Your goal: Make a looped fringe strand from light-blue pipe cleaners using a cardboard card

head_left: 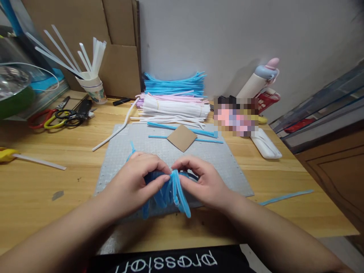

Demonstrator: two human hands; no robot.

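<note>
Both hands meet over the near part of a grey mat (227, 163). My left hand (136, 182) and my right hand (201, 182) are closed, pinching a bundle of looped blue pipe cleaners (173, 193) between thumbs and fingers. The loops hang down toward the mat's front edge. One blue end sticks up left of my left hand. A brown cardboard square (182, 137) lies farther back on the mat, next to two loose blue strips (204, 132).
Stacks of white, pink and blue pipe cleaners (173, 102) lie at the back. Scissors (61, 113), a cup of white sticks (93, 89) and a cardboard box stand back left. A bottle (258, 79) and white case (265, 144) are at right. One blue strip (287, 196) lies near the right edge.
</note>
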